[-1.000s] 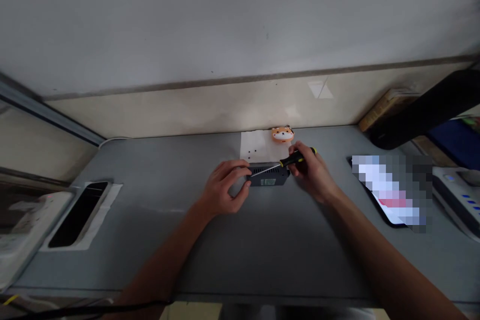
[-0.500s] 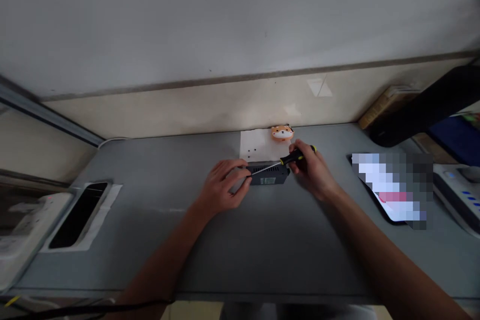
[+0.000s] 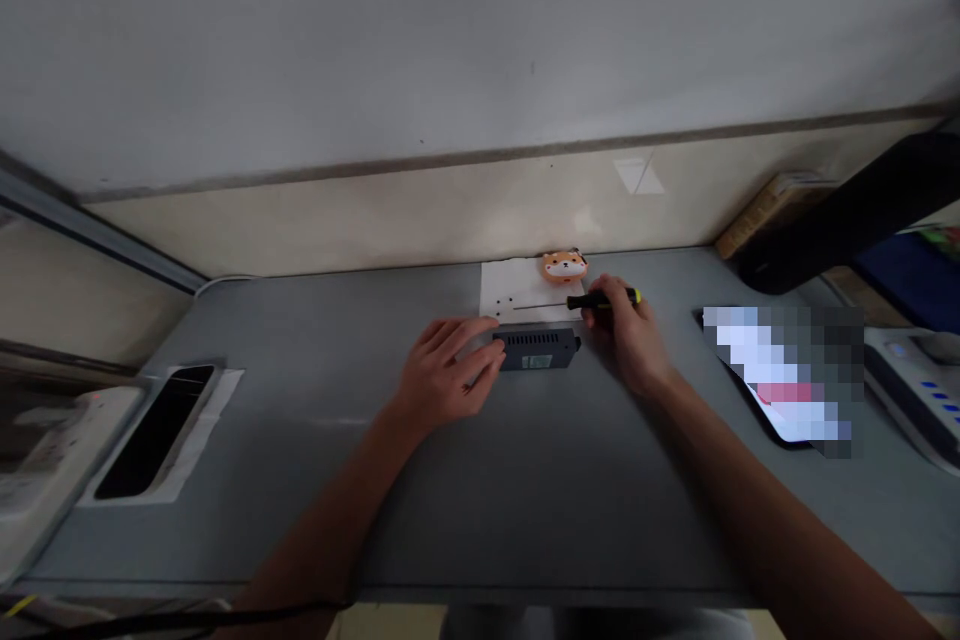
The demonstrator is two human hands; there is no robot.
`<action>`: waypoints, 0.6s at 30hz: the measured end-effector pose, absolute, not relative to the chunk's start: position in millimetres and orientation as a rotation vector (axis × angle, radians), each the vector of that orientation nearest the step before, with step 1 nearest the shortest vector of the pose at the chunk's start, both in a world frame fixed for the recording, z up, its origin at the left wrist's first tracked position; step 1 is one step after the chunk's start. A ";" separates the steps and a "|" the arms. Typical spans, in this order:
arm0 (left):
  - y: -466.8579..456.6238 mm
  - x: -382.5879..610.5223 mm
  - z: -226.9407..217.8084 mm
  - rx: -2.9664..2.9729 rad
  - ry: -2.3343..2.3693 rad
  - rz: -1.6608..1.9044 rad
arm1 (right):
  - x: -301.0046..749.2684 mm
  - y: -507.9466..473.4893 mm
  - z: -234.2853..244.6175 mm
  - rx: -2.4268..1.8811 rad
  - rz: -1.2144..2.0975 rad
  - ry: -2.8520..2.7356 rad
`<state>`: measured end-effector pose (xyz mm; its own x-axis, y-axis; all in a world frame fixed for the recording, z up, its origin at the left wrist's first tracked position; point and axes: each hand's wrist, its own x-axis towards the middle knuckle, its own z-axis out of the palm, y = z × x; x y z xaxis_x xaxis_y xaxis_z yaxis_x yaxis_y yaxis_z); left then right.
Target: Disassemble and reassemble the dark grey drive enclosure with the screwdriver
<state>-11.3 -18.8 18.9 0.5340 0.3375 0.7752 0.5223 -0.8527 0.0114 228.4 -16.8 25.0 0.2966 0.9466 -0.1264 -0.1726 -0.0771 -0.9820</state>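
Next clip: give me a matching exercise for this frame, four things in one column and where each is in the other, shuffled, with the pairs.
Things:
1. screwdriver
2. dark box
3. orange animal figure
4. black phone

Places:
A. on a white sheet at the desk's left end
B. in the right hand, shaft over the white paper
C. at the back of the desk by the wall
D. on the desk, its end touched by the left hand

Pairs: 1-B, 2-D, 3-C, 4-A
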 end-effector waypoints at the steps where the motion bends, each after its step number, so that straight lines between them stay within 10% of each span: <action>1: -20.2 -9.8 18.5 -2.607 -0.779 -1.270 | 228.3 -16.5 22.8 -1.293 1.110 -0.859; 18: -20.0 -2.2 8.2 -3.121 -1.653 -1.978 | 228.7 -14.4 15.8 -1.297 1.054 -1.042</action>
<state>-2.2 -20.0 8.2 0.3445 0.8937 0.2875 0.1243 -0.3469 0.9296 228.7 -14.4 15.8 0.2137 0.9769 -0.0013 -0.0091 0.0006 -1.0000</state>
